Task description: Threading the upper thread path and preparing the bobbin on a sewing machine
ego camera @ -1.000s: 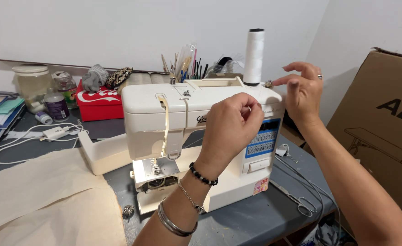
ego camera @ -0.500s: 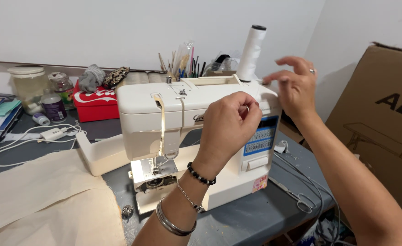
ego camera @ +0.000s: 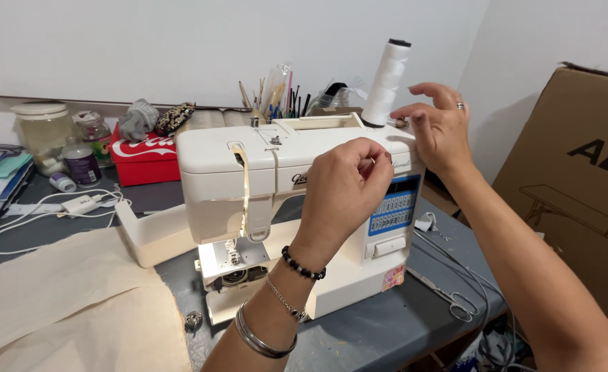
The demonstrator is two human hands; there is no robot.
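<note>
Left hand (ego camera: 349, 186) pinches thread before the sewing machine (ego camera: 276, 207); right hand (ego camera: 438, 127) steadies the spool (ego camera: 385, 83), fingers loosely curled, keeping thread taut.

White walls (ego camera: 111, 48), grey worktable (ego camera: 386, 331)

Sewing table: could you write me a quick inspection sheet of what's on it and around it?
Surface: grey table, partly covered by beige cloth.
Job's things: cream sewing machine; white thread cone upright on top.
Clutter: red tin, jar, pot of tools, scissors, small bobbin.
Hands: left hand pinched in front of the machine; right hand at the cone's base.
Cables: white cord at left.
Surroundings: white wall, cardboard box.
</note>
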